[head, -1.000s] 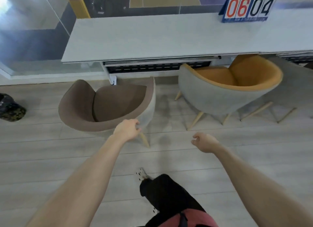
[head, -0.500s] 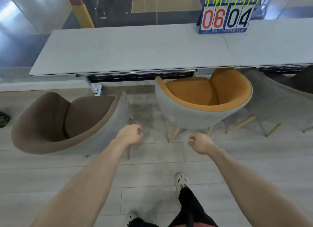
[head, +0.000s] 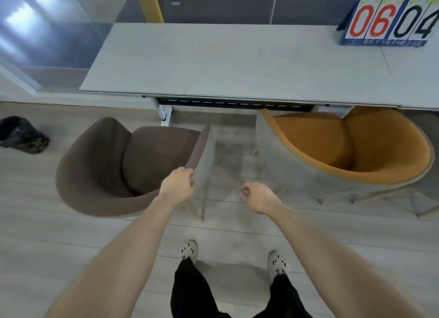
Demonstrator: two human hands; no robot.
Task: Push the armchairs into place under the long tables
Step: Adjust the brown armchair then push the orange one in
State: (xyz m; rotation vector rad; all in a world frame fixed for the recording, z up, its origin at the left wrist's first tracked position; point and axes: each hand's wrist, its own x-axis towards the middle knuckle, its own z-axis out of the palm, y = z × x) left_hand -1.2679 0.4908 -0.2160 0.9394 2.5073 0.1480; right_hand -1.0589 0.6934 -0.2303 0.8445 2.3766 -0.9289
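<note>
Brown armchair is standing outside the edge of the long table, open floor beside it. Your left hand is now gripping its rim, no longer hovering; your right hand is staying clenched, empty.

I log, by colour:
- desk: pale grey top.
- score cards, on the desk: red 06, black 04, white ground, blue base.
- brown armchair, before the desk: brown seat, grey shell.
- orange armchair, half under the desk: orange seat, grey shell.
- floor: light grey planks.
- shoes: white.
- trousers: black.
</note>
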